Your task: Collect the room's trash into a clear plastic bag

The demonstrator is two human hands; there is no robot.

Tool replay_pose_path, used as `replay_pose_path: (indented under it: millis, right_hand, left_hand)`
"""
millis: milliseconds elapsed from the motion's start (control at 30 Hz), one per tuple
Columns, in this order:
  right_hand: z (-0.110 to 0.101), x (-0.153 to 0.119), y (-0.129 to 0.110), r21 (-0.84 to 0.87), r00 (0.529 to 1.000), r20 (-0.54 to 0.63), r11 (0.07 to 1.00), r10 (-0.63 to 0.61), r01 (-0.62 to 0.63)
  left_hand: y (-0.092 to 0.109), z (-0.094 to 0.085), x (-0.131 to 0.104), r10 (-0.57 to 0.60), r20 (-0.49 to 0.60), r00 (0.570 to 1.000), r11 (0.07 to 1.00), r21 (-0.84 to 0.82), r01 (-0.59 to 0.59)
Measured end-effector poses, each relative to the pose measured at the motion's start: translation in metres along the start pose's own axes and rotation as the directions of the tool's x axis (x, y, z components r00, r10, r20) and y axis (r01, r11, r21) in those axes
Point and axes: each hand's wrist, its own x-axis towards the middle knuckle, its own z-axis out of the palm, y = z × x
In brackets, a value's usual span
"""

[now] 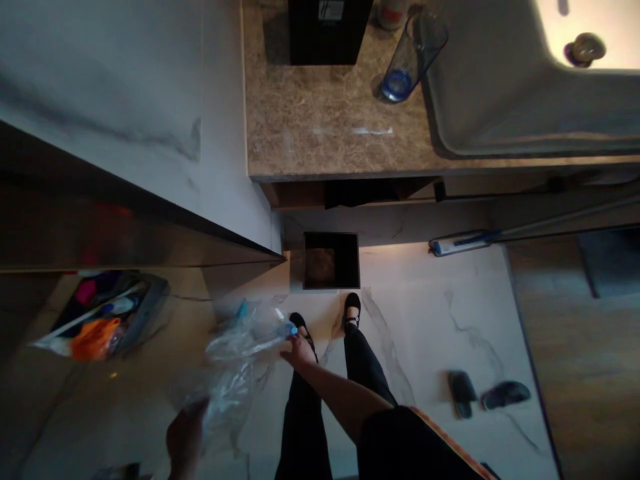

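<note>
A crinkled clear plastic bag [230, 393] hangs above the tiled floor, smeared by motion. Its left lower side is held in my left hand [186, 430], which is dark and blurred. My right hand [301, 353] is closed by the other side, its fingers at the light-blue cap [289, 329] of what looks like a clear plastic bottle. The bottle's body overlaps the bag, and I cannot tell whether it is inside. A small teal piece [242, 309] shows at the bag's upper edge.
A dark open bin [347, 261] stands before my feet under the stone counter [310, 120]. On the counter are a blue-based glass [399, 85] and a black box [325, 37]. Left lies a grey container [150, 293] of mixed items; right, a flat mop [457, 244] and slippers [463, 393].
</note>
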Motion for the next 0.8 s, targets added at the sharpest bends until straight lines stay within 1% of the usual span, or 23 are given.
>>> replay_pose_path:
  millis: [33, 67, 100, 133, 167, 200, 233, 267, 300, 333, 400, 433, 467, 500, 533, 567, 633, 667, 700, 733, 767, 800]
  right_hand:
    - [0.005, -0.011, -0.005, 0.053, 0.996, 0.056, 0.996, -0.068, 0.065]
    - [0.011, -0.023, -0.012, 0.113, 0.978, 0.108, 0.979, -0.180, 0.168]
    - [0.016, -0.036, -0.020, 0.171, 0.939, 0.145, 0.943, -0.310, 0.285]
    - [0.021, -0.047, -0.028, 0.217, 0.889, 0.172, 0.897, -0.424, 0.386]
    - [0.024, -0.057, -0.036, 0.242, 0.846, 0.190, 0.859, -0.499, 0.452]
    - [0.023, -0.065, -0.043, 0.250, 0.823, 0.207, 0.842, -0.529, 0.479]
    - [0.019, -0.070, -0.049, 0.243, 0.825, 0.222, 0.848, -0.520, 0.470]
    - [0.010, -0.074, -0.052, 0.228, 0.845, 0.225, 0.870, -0.484, 0.437]
    - [-0.002, -0.077, -0.053, 0.208, 0.874, 0.203, 0.891, -0.442, 0.402]
    - [-0.017, -0.079, -0.052, 0.187, 0.901, 0.155, 0.907, -0.406, 0.377]
    - [-0.051, -0.081, -0.041, 0.140, 0.933, 0.030, 0.926, -0.358, 0.351]
    - [-0.068, -0.083, -0.032, 0.110, 0.937, -0.018, 0.931, -0.348, 0.348]
    - [-0.083, -0.084, -0.020, 0.074, 0.936, -0.050, 0.933, -0.349, 0.352]
    - [-0.096, -0.087, -0.008, 0.034, 0.934, -0.070, 0.935, -0.350, 0.353]
    - [-0.107, -0.089, 0.006, -0.008, 0.936, -0.081, 0.939, -0.343, 0.343]
    - [-0.116, -0.092, 0.019, -0.053, 0.945, -0.085, 0.949, -0.316, 0.312]
    - [-0.127, -0.100, 0.041, -0.168, 0.982, -0.049, 0.970, -0.185, 0.174]
    - [-0.131, -0.105, 0.047, -0.239, 0.996, -0.027, 0.968, -0.080, 0.072]
    - [-0.133, -0.110, 0.049, -0.302, 1.000, -0.012, 0.953, 0.020, -0.022]
    - [-0.135, -0.116, 0.046, -0.343, 0.997, -0.015, 0.937, 0.072, -0.073]
    - [-0.136, -0.123, 0.037, -0.353, 0.998, -0.031, 0.934, 0.050, -0.058]
    - [-0.137, -0.129, 0.024, -0.337, 0.997, -0.059, 0.941, -0.051, 0.028]
  left_hand:
    - [0.007, 0.000, -0.009, 0.045, -0.017, 0.999, 0.997, -0.057, -0.046]
    - [0.018, -0.001, -0.018, 0.066, -0.021, 0.998, 0.984, -0.166, -0.068]
    - [0.033, -0.005, -0.027, 0.056, -0.006, 0.998, 0.952, -0.302, -0.056]
    - [0.050, -0.010, -0.035, 0.030, 0.027, 0.999, 0.887, -0.462, -0.015]
    - [0.067, -0.018, -0.042, 0.024, 0.062, 0.998, 0.817, -0.576, 0.016]
    - [0.084, -0.026, -0.047, 0.032, 0.091, 0.995, 0.746, -0.665, 0.036]
    - [0.097, -0.037, -0.051, 0.059, 0.102, 0.993, 0.680, -0.732, 0.034]
    - [0.107, -0.048, -0.053, 0.081, 0.085, 0.993, 0.661, -0.750, 0.010]
    - [0.113, -0.059, -0.054, 0.091, 0.068, 0.994, 0.677, -0.736, -0.012]
    - [0.115, -0.070, -0.054, 0.092, 0.056, 0.994, 0.737, -0.675, -0.030]
    - [0.110, -0.090, -0.051, 0.069, 0.081, 0.994, 0.896, -0.443, -0.026]
    - [0.105, -0.098, -0.050, 0.044, 0.108, 0.993, 0.946, -0.323, -0.007]
    - [0.101, -0.105, -0.048, 0.016, 0.129, 0.992, 0.975, -0.222, 0.013]
    - [0.096, -0.112, -0.047, -0.005, 0.129, 0.992, 0.989, -0.148, 0.024]
    - [0.093, -0.117, -0.046, -0.025, 0.106, 0.994, 0.994, -0.100, 0.036]
    - [0.092, -0.122, -0.044, -0.052, 0.063, 0.997, 0.996, -0.074, 0.056]
    - [0.095, -0.129, -0.043, -0.113, -0.067, 0.991, 0.989, -0.100, 0.106]
    - [0.101, -0.132, -0.043, -0.132, -0.127, 0.983, 0.980, -0.166, 0.110]
    - [0.109, -0.133, -0.045, -0.146, -0.158, 0.977, 0.967, -0.231, 0.107]
    - [0.120, -0.134, -0.050, -0.143, -0.157, 0.977, 0.960, -0.261, 0.098]
    - [0.134, -0.133, -0.057, -0.108, -0.139, 0.984, 0.968, -0.240, 0.073]
    - [0.151, -0.132, -0.066, -0.055, -0.109, 0.992, 0.985, -0.170, 0.036]
